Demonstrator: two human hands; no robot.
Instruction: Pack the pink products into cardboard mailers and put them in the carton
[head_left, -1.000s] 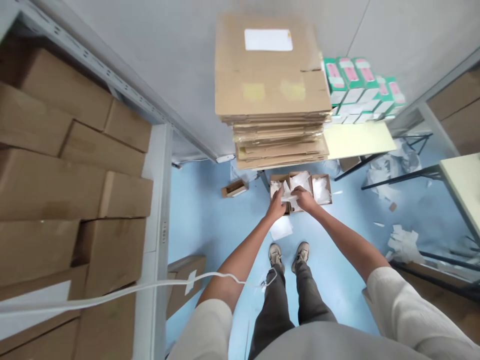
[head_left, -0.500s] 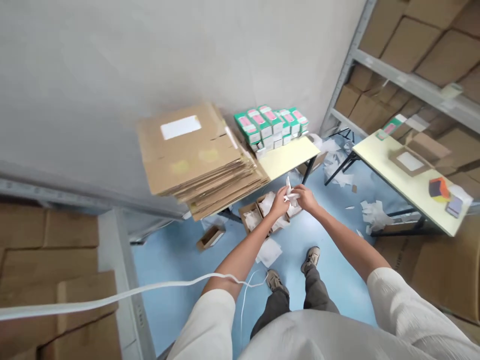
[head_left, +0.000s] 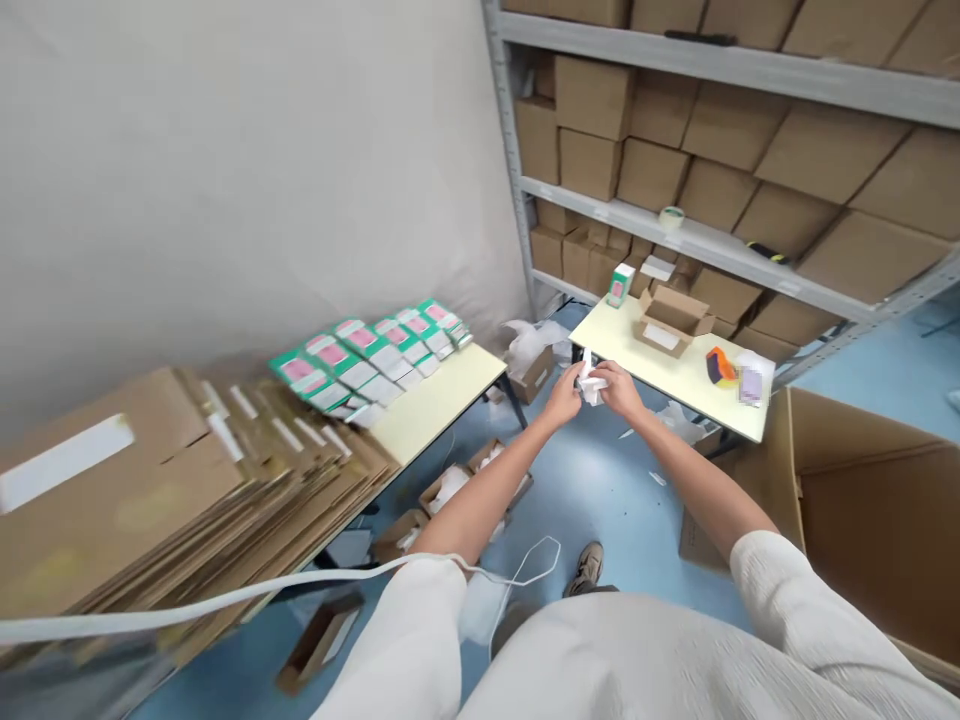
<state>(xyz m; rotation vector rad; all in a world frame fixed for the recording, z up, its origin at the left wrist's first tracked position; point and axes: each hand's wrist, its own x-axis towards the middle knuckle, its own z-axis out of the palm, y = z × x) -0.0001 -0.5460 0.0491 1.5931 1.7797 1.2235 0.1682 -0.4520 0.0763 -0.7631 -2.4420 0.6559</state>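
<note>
A crumpled white piece, paper or thin plastic (head_left: pixel 592 385), is held up in front of me between both hands. My left hand (head_left: pixel 564 396) has its fingers closed on the left side of it. On the other side, my right hand (head_left: pixel 619 390) pinches the same piece. Behind the hands stands a pale yellow table (head_left: pixel 600 335) bearing an opened small carton (head_left: pixel 675 315), a green and white box (head_left: pixel 619 286), an orange and black tape dispenser (head_left: pixel 720 367) and a purple and white item (head_left: pixel 750 385).
Flattened cartons (head_left: pixel 180 490) and green-white boxes (head_left: pixel 360 350) cover much of the left table (head_left: pixel 450 385). Shelves (head_left: pixel 720 245) hold many cartons. A large open carton (head_left: pixel 870 500) stands right. Small boxes with white paper (head_left: pixel 450 488) lie below; a white cable (head_left: pixel 300 580) crosses left.
The view has turned right, toward the table with the opened carton. My hands still hold the white piece and are now before that table. One shoe shows instead of two.
</note>
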